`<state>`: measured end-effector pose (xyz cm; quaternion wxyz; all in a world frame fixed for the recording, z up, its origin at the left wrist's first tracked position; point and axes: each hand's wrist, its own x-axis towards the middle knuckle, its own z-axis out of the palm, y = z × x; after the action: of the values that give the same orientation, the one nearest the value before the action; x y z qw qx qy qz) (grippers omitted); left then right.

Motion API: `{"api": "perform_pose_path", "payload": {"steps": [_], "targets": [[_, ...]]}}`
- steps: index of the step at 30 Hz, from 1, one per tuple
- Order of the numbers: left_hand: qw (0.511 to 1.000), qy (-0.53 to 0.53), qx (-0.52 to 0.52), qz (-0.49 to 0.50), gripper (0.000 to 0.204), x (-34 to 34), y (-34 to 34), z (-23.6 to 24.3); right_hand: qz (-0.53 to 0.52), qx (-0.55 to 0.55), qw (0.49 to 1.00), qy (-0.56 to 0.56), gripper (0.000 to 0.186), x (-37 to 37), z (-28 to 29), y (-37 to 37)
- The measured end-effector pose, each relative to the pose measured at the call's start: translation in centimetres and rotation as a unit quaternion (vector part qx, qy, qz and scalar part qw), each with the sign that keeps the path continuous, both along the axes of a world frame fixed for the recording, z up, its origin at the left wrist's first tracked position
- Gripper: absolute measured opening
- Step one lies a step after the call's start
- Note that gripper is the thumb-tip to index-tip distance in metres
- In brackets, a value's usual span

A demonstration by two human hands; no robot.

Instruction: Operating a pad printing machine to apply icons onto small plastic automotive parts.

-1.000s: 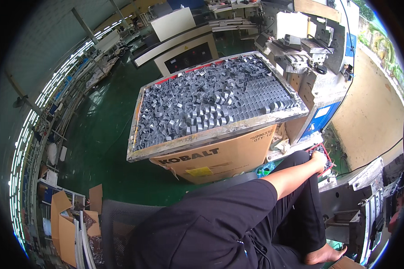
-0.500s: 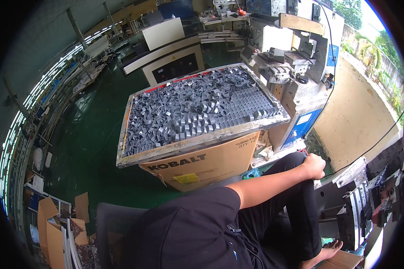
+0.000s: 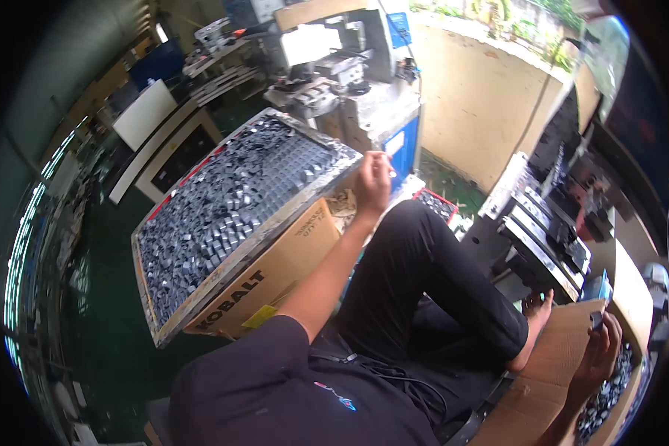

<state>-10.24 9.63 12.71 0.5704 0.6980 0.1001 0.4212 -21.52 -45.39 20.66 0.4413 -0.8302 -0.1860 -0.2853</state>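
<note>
My left hand is raised just in front of the tray's near right corner, above my bent knee. Its fingers are curled; whatever they may hold is hidden. At the lower right, my right hand pinches a small dark grey curved metal piece over an open cardboard box. Many similar loose pieces lie in that box, beside the right wrist. A wide shallow tray with a worn pale rim holds a heap of grey pieces. Along its right side, pieces stand in tidy rows.
Beneath the tray stands a large cardboard carton. A machine with metal plates is at the right, near my bare foot. Behind the tray is another machine. A red-rimmed container of pieces sits beyond my knee.
My view has swung to the right. My left hand has lifted off the knee toward the tray's corner. My right hand has come into view with a grey piece, over the box.
</note>
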Motion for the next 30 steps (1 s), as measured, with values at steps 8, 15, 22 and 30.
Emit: {"api": "perform_pose_path", "payload": {"steps": [8,15,22,30], "targets": [[0.947,-0.022,0.187,-0.261,0.027,4.9,-6.1,-13.3,-0.021,-0.019,0.999,-0.016,0.034,0.0,2.6,3.5],[0.89,0.127,-0.089,-0.429,0.037,0.4,-24.5,-9.8,-0.017,0.002,1.0,-0.012,0.036,-0.3,2.6,2.6],[0.736,0.283,-0.369,-0.491,0.05,-2.2,-36.8,-4.1,-0.01,0.014,1.0,0.009,0.038,0.1,2.1,2.9],[0.517,0.494,-0.551,-0.43,0.085,-3.6,-42.5,6.5,0.012,0.033,0.999,0.032,0.034,0.4,1.4,3.4]]}}
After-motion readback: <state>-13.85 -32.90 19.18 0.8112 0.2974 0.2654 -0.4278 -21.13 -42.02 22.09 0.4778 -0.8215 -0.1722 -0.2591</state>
